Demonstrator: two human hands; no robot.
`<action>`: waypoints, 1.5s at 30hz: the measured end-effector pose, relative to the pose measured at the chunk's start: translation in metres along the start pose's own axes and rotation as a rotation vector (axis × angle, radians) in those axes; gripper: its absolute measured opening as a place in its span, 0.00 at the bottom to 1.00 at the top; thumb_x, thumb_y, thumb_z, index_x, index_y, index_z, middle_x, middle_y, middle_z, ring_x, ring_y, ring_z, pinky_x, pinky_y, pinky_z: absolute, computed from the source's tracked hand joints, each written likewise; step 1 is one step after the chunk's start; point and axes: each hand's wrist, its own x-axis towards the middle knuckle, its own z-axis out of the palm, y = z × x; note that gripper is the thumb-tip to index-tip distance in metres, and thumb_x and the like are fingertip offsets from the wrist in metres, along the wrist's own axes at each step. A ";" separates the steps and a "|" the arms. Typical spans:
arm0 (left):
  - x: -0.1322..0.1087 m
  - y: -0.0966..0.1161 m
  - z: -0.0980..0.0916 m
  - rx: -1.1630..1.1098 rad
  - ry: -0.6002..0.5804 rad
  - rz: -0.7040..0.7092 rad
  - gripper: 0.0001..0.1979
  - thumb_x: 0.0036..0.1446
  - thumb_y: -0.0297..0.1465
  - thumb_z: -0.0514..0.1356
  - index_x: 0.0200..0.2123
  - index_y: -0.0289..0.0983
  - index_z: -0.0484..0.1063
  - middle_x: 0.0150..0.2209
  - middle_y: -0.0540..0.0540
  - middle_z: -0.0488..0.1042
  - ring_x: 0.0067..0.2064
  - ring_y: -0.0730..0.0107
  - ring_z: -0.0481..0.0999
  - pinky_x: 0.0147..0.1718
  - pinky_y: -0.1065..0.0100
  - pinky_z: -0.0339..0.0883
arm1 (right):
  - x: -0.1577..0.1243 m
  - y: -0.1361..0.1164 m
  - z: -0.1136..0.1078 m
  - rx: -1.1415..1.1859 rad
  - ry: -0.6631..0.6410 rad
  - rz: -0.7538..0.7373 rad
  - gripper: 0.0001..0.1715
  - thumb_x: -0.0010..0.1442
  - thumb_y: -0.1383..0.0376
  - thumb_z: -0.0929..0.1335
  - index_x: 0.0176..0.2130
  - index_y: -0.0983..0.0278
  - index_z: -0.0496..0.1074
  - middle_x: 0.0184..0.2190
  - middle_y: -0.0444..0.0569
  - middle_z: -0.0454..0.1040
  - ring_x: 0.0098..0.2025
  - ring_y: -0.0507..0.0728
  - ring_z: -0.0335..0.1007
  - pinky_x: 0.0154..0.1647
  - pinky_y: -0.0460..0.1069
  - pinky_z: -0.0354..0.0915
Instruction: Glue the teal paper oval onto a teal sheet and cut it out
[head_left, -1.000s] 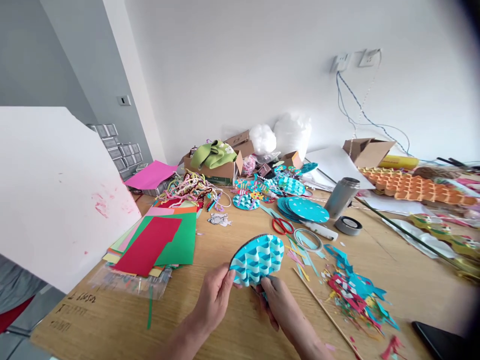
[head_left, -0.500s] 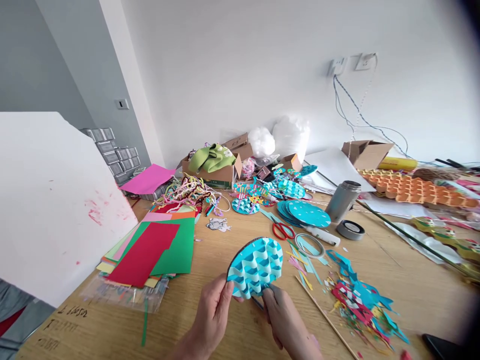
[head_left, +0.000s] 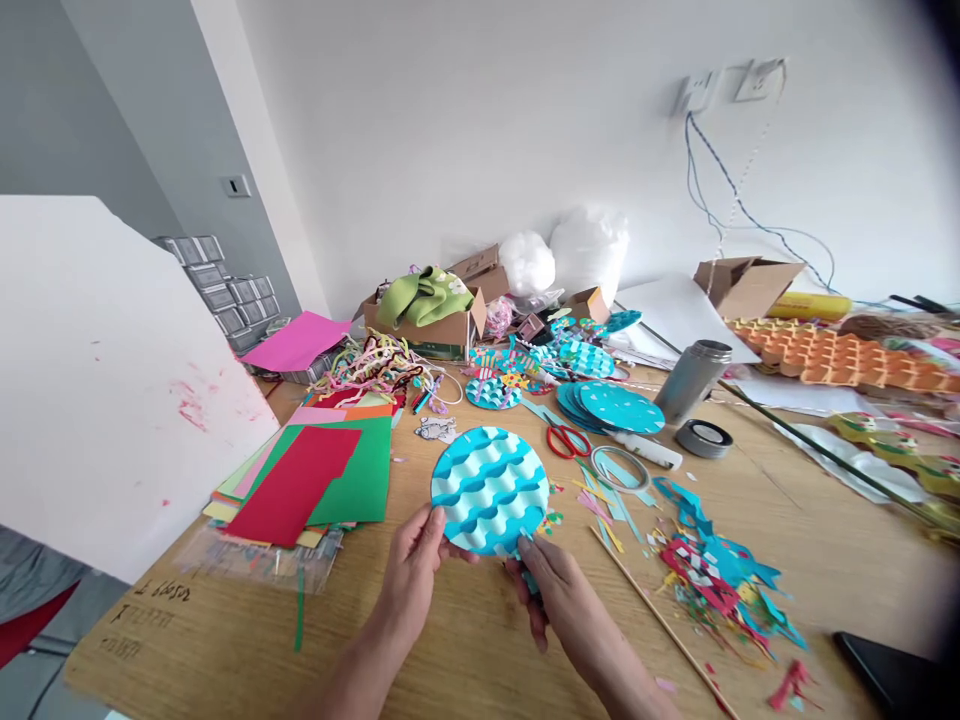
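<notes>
A round blue paper disc point(head_left: 491, 490) with rows of pale wavy paper strips faces me above the table. My left hand point(head_left: 420, 545) pinches its lower left edge, thumb on the front. At the lower right edge my right hand point(head_left: 551, 570) grips it, with the thumb near the rim; a bit of blue shows below that thumb, and I cannot make out what it is. Beyond the disc lie a fish cutout point(head_left: 436, 428), red-handled scissors point(head_left: 568, 441), a roll of tape point(head_left: 619, 469) and a stack of blue discs point(head_left: 621, 406).
Coloured paper sheets point(head_left: 349, 480) lie at left beside a white board point(head_left: 112, 400). Paper scraps point(head_left: 712, 580), a thin wooden stick point(head_left: 652, 620) and a black phone-like object point(head_left: 885, 670) are at right. Behind stand a metal flask point(head_left: 694, 385) and a cardboard box point(head_left: 431, 340).
The disc has turned from a tilted angle to face me and moved slightly up and left. My right hand has shifted along with it, and the view has tilted a little.
</notes>
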 end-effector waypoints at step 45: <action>0.006 0.017 -0.017 0.169 0.267 0.117 0.13 0.55 0.43 0.60 0.26 0.40 0.72 0.20 0.50 0.71 0.22 0.69 0.68 0.18 0.72 0.59 | 0.000 -0.004 -0.009 -0.078 0.215 -0.149 0.28 0.58 0.41 0.60 0.30 0.63 0.64 0.20 0.41 0.61 0.19 0.49 0.55 0.18 0.45 0.52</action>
